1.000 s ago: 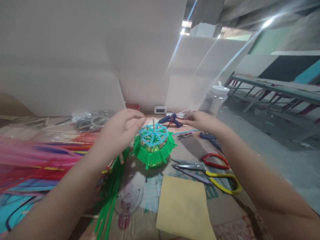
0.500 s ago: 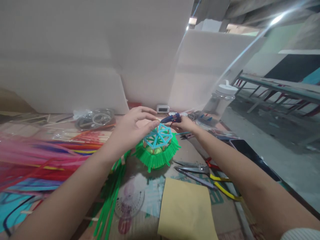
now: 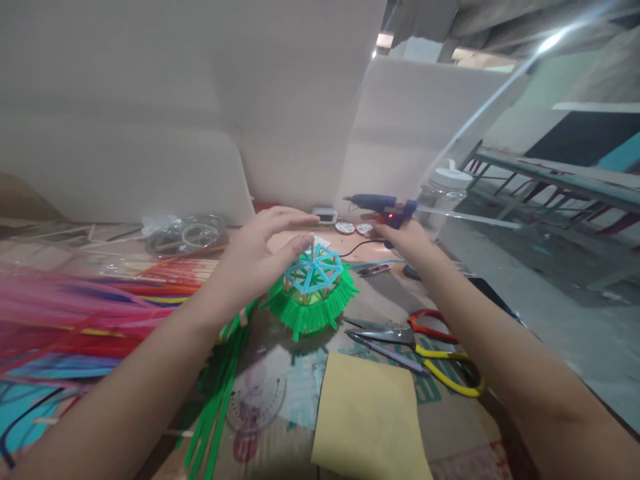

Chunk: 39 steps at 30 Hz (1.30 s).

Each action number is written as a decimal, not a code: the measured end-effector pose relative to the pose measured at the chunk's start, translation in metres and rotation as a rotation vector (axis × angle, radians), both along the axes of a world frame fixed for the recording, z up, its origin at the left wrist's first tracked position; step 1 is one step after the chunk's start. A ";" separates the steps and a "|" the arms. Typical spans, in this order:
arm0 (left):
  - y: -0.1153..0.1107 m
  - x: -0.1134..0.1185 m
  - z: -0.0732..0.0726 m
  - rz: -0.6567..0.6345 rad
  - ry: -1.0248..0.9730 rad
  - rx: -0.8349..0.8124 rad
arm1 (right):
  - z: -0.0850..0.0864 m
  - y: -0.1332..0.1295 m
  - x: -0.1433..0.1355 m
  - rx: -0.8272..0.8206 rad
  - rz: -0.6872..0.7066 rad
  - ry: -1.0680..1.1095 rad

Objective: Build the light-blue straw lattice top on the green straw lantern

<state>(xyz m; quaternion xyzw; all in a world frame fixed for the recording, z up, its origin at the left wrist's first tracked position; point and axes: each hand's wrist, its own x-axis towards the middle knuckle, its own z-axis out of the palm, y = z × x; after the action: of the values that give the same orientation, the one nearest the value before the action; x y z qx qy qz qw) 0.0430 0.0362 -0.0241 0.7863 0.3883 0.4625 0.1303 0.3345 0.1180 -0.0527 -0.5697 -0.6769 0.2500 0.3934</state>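
My right hand (image 3: 406, 239) is wrapped round a dark blue glue gun (image 3: 377, 203), raised above the table's right side. Its nozzle points left, a red light glows on the body and a clear glue stick (image 3: 470, 217) juts out behind. My left hand (image 3: 270, 243) hovers by the top of a small handmade model (image 3: 314, 293), thumb and fingers apart with nothing seen between them. The model has a light blue spoked frame on short wooden posts and a bright green pipe-cleaner fringe below. A thin upright stick rises from its centre, close to my thumb.
Green pipe cleaners (image 3: 215, 407) and a colourful pile of them (image 3: 100, 313) lie left. In front are a clear protractor (image 3: 257, 403), a yellow paper (image 3: 370, 413), scissors (image 3: 425, 350) and a pen (image 3: 390, 353). A lidded plastic bottle (image 3: 445, 193) stands back right.
My right hand has lifted the glue gun up and to the right, away from the model's top. My left hand's thumb and fingers have spread slightly; the model stays in place.
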 end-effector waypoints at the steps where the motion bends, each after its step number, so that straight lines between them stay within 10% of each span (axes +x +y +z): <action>1: -0.001 0.000 0.001 0.002 -0.013 -0.004 | 0.007 -0.008 0.001 0.056 0.043 0.057; 13: -0.003 0.001 -0.004 0.053 -0.028 -0.077 | 0.031 -0.074 0.011 0.162 0.282 -0.079; 39: -0.004 0.003 -0.004 0.087 -0.028 -0.047 | 0.048 -0.095 -0.040 0.039 0.282 -0.087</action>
<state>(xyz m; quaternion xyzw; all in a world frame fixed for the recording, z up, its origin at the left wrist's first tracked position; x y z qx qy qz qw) 0.0459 0.0319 -0.0280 0.7588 0.4312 0.4694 0.1338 0.2948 0.0225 -0.0049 -0.4715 -0.7713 0.2647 0.3357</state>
